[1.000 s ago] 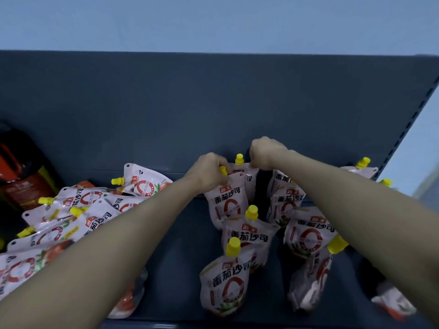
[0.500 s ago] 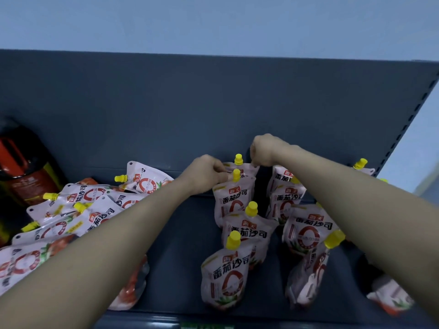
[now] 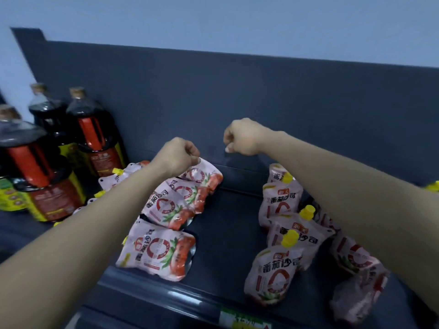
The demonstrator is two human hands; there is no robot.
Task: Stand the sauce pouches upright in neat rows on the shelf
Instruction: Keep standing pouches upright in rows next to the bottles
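Two hands are out over the shelf (image 3: pixel 228 224), both curled like fists. I see the left hand (image 3: pixel 177 155) at the far end of a pile (image 3: pixel 166 207) of pouches lying flat left of centre. Its fingertips pinch the top corner of the far pouch (image 3: pixel 204 174), which rests on the others with its red bottom end pointing right. Nearer me, one flat pouch (image 3: pixel 156 251) lies at the front lip, just beside the pile. The right hand (image 3: pixel 242 137) hangs above bare shelf near the back panel (image 3: pixel 237 91), apart from every pouch. Its fingers are curled in and I can make out nothing held in it. On the right a row (image 3: pixel 282 233) of four pouches stands upright, yellow caps up, running from the front edge toward the back, each overlapping the next. Right of that row, more pouches (image 3: pixel 356 260) are partly hidden under the right forearm, so I cannot tell how they stand. Dark bottles (image 3: pixel 92 143) with red handles stand at the far left, beside the pile. A green label (image 3: pixel 244 321) sits on the front lip.
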